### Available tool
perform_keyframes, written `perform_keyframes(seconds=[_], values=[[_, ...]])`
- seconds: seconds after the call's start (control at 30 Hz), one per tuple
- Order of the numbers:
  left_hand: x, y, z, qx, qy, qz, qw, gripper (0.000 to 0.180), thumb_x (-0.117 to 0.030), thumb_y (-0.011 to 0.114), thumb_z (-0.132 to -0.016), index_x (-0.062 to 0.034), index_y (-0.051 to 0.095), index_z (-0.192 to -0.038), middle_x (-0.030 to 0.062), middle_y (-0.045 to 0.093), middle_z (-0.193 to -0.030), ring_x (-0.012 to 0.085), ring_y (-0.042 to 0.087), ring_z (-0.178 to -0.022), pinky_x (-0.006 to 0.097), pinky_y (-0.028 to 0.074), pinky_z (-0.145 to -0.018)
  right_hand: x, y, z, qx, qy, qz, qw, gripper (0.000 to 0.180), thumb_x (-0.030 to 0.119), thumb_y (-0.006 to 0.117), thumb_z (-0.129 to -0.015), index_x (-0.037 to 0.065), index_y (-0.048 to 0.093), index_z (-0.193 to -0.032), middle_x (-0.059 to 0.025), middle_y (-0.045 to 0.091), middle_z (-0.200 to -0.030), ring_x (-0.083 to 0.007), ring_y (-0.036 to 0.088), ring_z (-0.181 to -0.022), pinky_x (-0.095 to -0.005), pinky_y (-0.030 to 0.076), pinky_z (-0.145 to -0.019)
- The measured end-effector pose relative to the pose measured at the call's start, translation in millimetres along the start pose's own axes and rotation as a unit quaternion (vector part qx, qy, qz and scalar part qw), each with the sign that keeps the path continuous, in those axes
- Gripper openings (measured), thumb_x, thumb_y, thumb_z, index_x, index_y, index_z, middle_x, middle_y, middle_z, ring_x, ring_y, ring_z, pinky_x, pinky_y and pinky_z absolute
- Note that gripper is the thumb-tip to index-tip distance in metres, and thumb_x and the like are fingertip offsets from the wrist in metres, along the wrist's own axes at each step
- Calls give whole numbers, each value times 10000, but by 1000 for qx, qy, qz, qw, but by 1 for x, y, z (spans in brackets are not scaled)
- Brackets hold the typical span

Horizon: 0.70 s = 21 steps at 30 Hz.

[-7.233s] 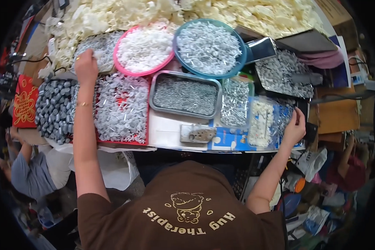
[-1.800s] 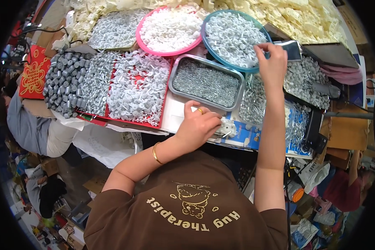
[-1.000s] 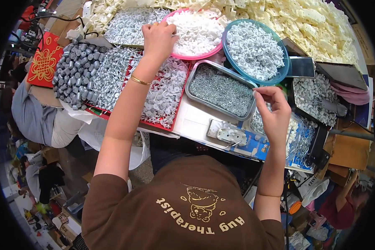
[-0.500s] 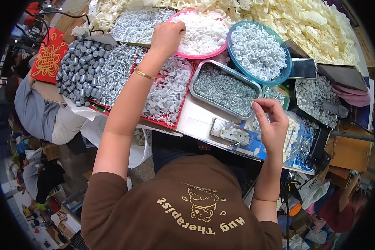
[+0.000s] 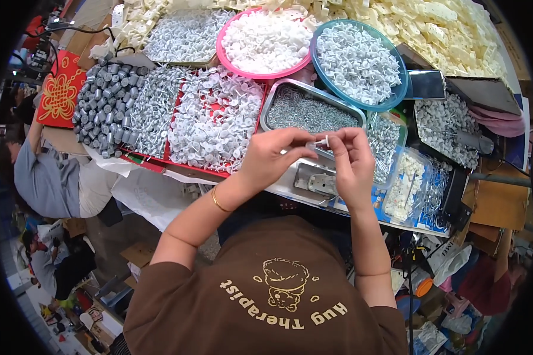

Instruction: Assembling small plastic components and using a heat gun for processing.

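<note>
Above the metal tray (image 5: 273, 118) of tiny metal pieces, my two hands meet fingertip to fingertip. My left hand (image 5: 273, 158) pinches a small white plastic piece between thumb and forefinger. My right hand (image 5: 352, 164) is closed in a pinch from the other side, on a small part with a white round head (image 5: 322, 143). Fingers cover much of both, and I cannot tell whether the two pieces are joined. Just beneath the hands lies a small metal fixture (image 5: 317, 182) on the table edge.
Beyond stand a pink basin (image 5: 224, 54) of white pieces and a teal basin (image 5: 406, 80) of grey-white parts. Red trays at left hold white-headed parts (image 5: 210, 127), metal pins and grey cylinders (image 5: 105, 106). Clear boxes (image 5: 404, 192), a phone (image 5: 426, 84) and a black bin (image 5: 447, 127) stand right.
My left hand has come back from the pink basin toward me and right, with a small white piece in its fingers. My right hand has shifted slightly left to meet it.
</note>
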<state>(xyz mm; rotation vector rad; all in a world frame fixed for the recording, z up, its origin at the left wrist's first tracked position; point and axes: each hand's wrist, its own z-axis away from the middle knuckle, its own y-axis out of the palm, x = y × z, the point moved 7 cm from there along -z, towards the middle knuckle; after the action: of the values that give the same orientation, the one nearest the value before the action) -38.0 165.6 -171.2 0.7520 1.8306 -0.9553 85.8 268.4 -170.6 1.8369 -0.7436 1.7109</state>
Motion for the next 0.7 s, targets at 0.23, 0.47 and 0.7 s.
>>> perform_keyframes(seconds=[0.23, 0.47, 0.7], values=[[-6, 2, 6, 3, 10, -38, 999, 228, -7, 800, -813, 31, 737, -1028, 123, 765, -929, 159, 745, -832, 275, 596, -746, 16, 3, 11, 24, -75, 180, 981, 50, 8, 544, -1019, -27, 536, -1054, -167, 731, -1006, -163, 704, -888, -283, 554, -801], [-4, 2, 10, -19, -22, 45, 999, 229, -13, 809, -805, 29, 732, -1016, 110, 765, -932, 155, 739, -828, 285, 591, -736, 18, 2, 17, 13, -84, 165, 983, 45, -1, 526, -1024, -24, 496, -1047, -189, 724, -998, -184, 706, -884, -292, 559, -804], [-15, -4, 16, -34, 47, 16, 998, 246, 1, 841, -757, 16, 729, -976, 102, 756, -923, 150, 725, -805, 280, 581, -724, 9, 12, 23, 37, -49, 38, 997, 62, 44, 513, -1044, -9, 479, -1044, -169, 675, -1091, -155, 647, -963, -288, 517, -882]])
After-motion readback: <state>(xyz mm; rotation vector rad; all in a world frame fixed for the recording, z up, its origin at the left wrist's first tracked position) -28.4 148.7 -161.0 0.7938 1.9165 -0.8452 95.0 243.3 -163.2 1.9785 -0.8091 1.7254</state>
